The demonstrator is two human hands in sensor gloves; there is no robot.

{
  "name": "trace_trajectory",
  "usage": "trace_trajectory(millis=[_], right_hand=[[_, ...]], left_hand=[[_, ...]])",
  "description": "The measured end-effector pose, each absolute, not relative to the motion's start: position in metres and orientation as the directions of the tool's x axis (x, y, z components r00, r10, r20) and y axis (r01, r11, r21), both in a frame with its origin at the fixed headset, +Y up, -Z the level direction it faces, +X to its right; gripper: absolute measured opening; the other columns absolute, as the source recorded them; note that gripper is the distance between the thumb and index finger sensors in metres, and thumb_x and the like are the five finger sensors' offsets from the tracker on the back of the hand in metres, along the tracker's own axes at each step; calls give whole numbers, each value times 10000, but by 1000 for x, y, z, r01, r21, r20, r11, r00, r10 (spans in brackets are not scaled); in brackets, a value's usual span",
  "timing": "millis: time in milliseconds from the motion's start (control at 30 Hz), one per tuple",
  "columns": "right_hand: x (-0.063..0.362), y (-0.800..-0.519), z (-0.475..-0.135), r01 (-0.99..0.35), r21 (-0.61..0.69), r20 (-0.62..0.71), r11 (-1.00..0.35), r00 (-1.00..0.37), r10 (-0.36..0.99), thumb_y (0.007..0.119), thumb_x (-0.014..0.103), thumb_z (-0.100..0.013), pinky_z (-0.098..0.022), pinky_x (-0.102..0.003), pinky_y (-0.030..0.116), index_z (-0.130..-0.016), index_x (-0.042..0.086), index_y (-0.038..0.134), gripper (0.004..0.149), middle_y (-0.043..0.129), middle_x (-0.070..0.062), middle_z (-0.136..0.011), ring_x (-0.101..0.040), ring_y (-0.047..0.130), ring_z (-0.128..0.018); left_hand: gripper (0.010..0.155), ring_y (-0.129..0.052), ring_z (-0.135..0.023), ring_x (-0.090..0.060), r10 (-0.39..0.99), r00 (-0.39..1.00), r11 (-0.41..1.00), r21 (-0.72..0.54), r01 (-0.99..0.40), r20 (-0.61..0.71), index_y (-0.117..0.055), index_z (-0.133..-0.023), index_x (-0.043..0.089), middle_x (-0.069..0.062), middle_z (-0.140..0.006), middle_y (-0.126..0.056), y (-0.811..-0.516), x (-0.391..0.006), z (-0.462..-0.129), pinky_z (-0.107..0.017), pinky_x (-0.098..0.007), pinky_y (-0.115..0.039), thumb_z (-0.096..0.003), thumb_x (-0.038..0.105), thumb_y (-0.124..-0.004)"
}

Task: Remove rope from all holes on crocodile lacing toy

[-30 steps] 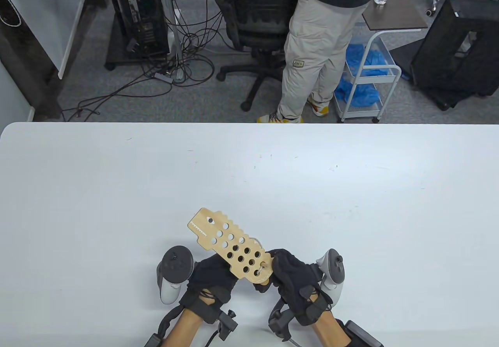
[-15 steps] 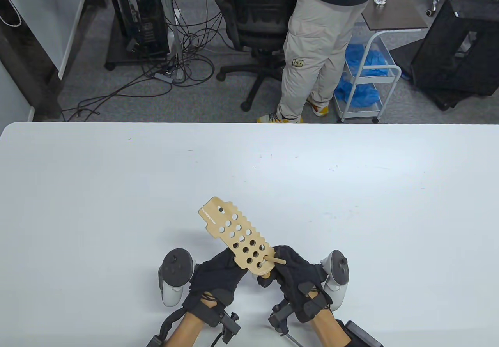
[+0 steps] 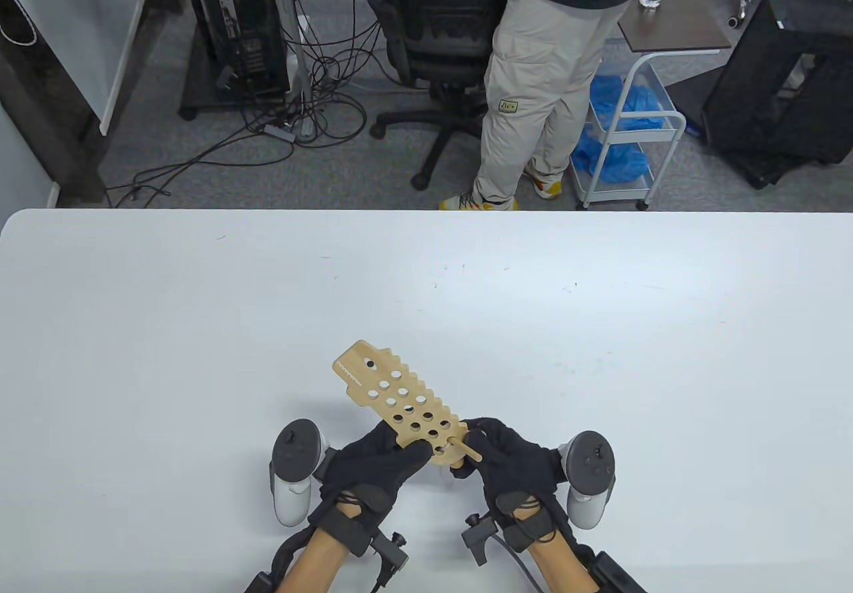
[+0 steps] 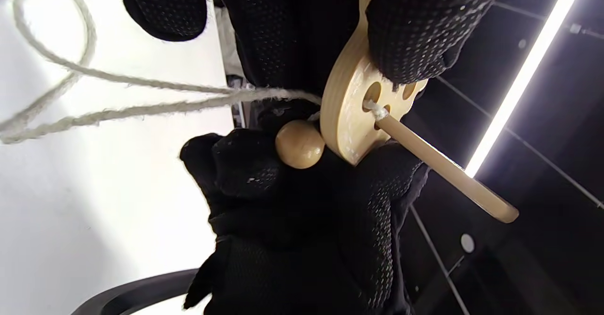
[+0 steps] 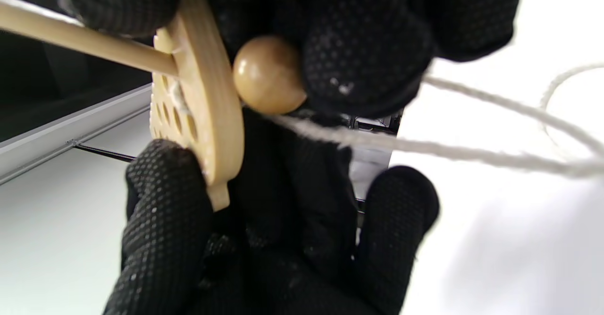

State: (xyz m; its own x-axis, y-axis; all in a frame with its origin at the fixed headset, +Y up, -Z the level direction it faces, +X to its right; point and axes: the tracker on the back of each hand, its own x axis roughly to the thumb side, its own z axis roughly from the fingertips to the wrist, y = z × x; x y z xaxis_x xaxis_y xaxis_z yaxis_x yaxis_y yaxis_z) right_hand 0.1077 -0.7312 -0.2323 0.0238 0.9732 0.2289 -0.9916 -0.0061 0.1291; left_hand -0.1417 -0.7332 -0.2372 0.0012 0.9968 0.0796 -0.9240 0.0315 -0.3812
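The crocodile board (image 3: pixel 398 406) has swung since a second ago: its snout now points further away up the table (image 3: pixel 600 353) and lies flatter to the camera, and the wooden needle (image 3: pixel 464 448) has pushed out through a hole at the tail end, where a second ago only a stub showed. Both hands have shifted a touch nearer the person.

The board is held up off the table, tail end between the two hands. The left hand (image 3: pixel 373 463) grips the tail from the near-left side, thumb on the upper face and fingers curled beneath. The right hand (image 3: pixel 510 463) grips just right of the tail, fingers curled round the tail edge and the bead; whether it also pinches the needle, I cannot tell.

In the left wrist view, the needle (image 4: pixel 439 166) sticks out of a tail hole with the rope (image 4: pixel 141 100) knotted at its base. On the board's underside sits a round wooden bead (image 4: pixel 299 144), touching the board, against the right hand's fingers. From there two rope strands run away from the board and loop over the table.
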Motion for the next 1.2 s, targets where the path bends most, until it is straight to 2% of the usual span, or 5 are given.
trace_trajectory(millis=[200,333,700,933,1200], right_hand=[[113,-726,-232,-989,117,289,-92,-54,956,822,385,-404,-468,-630,733,-742,104,807,439,899,-198,-729,-356,952,-443],[116,-715,-228,-971,9,357,-237,-218,908,819,381,-403,-470,-621,748,-729,84,818,442,918,-193,-697,-337,965,-413],[113,-688,-205,-779,-349,470,-521,-627,622,836,398,-405,-482,-601,766,-705,83,830,435,941,-166,-656,-315,970,-371],[98,-686,-197,-658,-443,473,-609,-749,464,840,403,-398,-483,-601,770,-700,92,837,433,950,-157,-653,-309,976,-367],[127,-702,-215,-823,-361,317,-438,-550,773,825,410,-404,-428,-584,801,-685,73,848,439,964,-168,-606,-289,986,-309]], left_hand=[[619,-775,-973,-226,997,-43,-9,-470,-882,61,-554,-1120,332,84,-1036,-875,-739,-133,-238,-719,-629,-625,-540,348,-769],[718,-661,-1025,-292,1000,-5,11,-534,-846,29,-314,-1183,250,28,-1124,-702,-744,-130,-238,-735,-646,-563,-586,492,-632],[897,-897,-819,-276,981,191,147,-526,-838,-29,-435,-1148,92,4,-899,-939,-751,-126,-234,-645,-599,-710,-521,694,-662],[811,-1019,-597,-135,982,152,63,-568,-820,-110,-507,-1097,32,109,-696,-1035,-754,-123,-234,-607,-518,-792,-509,506,-802],[768,-985,-539,-126,988,133,64,-592,-803,-74,-481,-1127,86,71,-757,-988,-751,-126,-238,-624,-517,-770,-517,398,-827]])
